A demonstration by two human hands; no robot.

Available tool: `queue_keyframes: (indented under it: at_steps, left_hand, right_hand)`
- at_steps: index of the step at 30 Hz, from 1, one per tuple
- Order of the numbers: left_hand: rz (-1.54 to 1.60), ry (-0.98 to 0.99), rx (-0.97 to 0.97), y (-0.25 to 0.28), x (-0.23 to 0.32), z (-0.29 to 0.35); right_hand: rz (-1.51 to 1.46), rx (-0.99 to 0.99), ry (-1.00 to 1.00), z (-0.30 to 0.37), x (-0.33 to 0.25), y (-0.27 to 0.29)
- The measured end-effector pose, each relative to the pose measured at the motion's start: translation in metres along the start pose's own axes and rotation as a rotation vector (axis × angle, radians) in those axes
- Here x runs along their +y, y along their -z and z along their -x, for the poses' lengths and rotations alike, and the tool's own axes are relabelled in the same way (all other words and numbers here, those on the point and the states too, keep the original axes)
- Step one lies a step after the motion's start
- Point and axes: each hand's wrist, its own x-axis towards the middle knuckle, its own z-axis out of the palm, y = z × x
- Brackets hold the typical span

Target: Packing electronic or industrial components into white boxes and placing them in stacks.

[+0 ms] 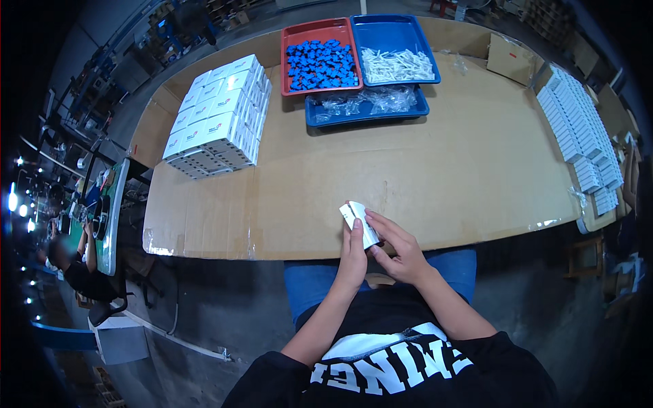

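Note:
A small white carton is held at the table's near edge, tilted, with a narrow gap or fold along its upper left part. My left hand grips its left side, thumb along the face. My right hand closes round the right side, fingers over the top edge and thumb low. The palms hide the lower part of the carton, and what is inside it cannot be made out.
A stack of white cartons stands on the cardboard-covered table at left. At the back are a red tray of blue parts, a blue tray of white sticks and a lower blue tray with clear bags. Flat white cartons fill the right edge.

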Motion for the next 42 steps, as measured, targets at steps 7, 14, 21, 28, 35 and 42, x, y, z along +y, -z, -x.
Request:
queue_keyframes:
  at_steps: [7,14,21,28,35,42]
  left_hand:
    - [-0.095,-0.122,0.042,-0.017,0.001,0.008]
    - [-0.115,-0.120,0.066,-0.021,0.014,0.015]
    - [-0.094,-0.140,0.071,-0.001,0.013,0.014]
    - [0.052,-0.065,0.142,0.022,0.034,0.010]
    - [-0.446,-0.536,-0.185,0.024,0.063,-0.003]
    - [-0.690,-0.588,-0.293,0.011,0.081,-0.025]
  right_hand:
    - [0.308,0.143,0.215,0.011,0.006,-0.005]
    - [0.395,0.158,0.281,0.008,0.008,-0.014]
    - [0.382,0.063,0.184,0.006,0.007,-0.023]
    - [0.067,0.029,0.094,-0.020,-0.018,-0.023]
    - [-0.703,-0.060,-0.657,-0.047,-0.030,0.009]
    - [-0.631,0.060,-0.524,-0.055,-0.046,0.026]
